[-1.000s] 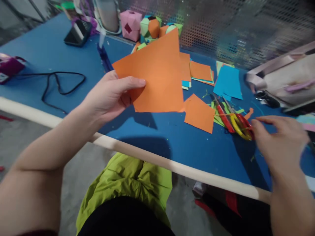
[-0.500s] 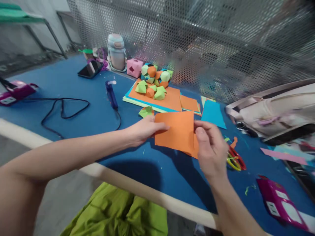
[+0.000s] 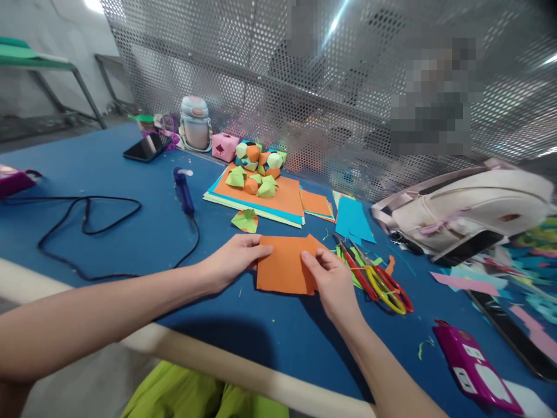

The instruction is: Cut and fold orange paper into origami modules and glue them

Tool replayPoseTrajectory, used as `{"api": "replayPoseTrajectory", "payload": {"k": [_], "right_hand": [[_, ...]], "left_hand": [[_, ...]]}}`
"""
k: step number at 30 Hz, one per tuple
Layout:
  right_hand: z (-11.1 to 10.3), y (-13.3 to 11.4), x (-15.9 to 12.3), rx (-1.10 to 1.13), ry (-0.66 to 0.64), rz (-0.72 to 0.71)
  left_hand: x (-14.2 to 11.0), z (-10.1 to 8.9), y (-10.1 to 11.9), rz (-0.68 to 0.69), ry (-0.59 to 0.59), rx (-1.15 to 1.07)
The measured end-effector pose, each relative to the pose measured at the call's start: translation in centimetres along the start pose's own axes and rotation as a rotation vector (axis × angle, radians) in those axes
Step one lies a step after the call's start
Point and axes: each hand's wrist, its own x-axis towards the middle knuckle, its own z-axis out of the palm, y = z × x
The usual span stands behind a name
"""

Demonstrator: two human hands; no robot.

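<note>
Orange paper squares [image 3: 285, 267], at least two with their edges slightly offset, are held up just over the blue table. My left hand [image 3: 237, 258] pinches their left edge, thumb on top. At the right edge my right hand [image 3: 333, 278] grips them between thumb and fingers. A folded green and orange paper piece [image 3: 246, 220] lies just beyond my left hand. Scissors with red and yellow handles [image 3: 385, 290] rest right of my right hand, among green paper scraps. Farther back, folded paper pieces [image 3: 252, 184] sit on a stack of coloured sheets [image 3: 287, 194].
A blue glue gun [image 3: 184, 194] with a black cord lies at left. Along the back stand a bottle [image 3: 195, 125] and a pink paper box [image 3: 225, 147]. A blue sheet [image 3: 353, 217], a pale bag [image 3: 470, 203] and a purple power strip [image 3: 474, 366] are at right.
My right hand has moved inward, its thumb now on the face of the orange squares. The squares are more closely lined up. The camera view has tilted up and shifted right.
</note>
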Motion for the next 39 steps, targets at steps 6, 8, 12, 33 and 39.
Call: {"api": "replayPoseTrajectory", "payload": {"k": [6,8,12,33,39], "right_hand": [[0.3,0.5,-0.5,-0.23,-0.008,-0.119],[0.4,1.1,-0.6,-0.438,0.004,-0.251],[0.4,2.3,-0.3,-0.626,-0.034,-0.401],[0.3,3.7,-0.5,-0.643,-0.38,-0.936],[0.2,3.7,-0.4,-0.653,-0.424,-0.997]], "left_hand": [[0.1,-0.4,0.1,-0.067,0.038,-0.037],[0.5,-0.9,0.1,-0.014,0.086,0.122],[1.4,-2.1,0.1,0.157,0.073,0.651],[2.7,-4.6,2.2,0.202,-0.248,1.502],[3.0,-4.9,2.2,0.174,-0.314,1.421]]}}
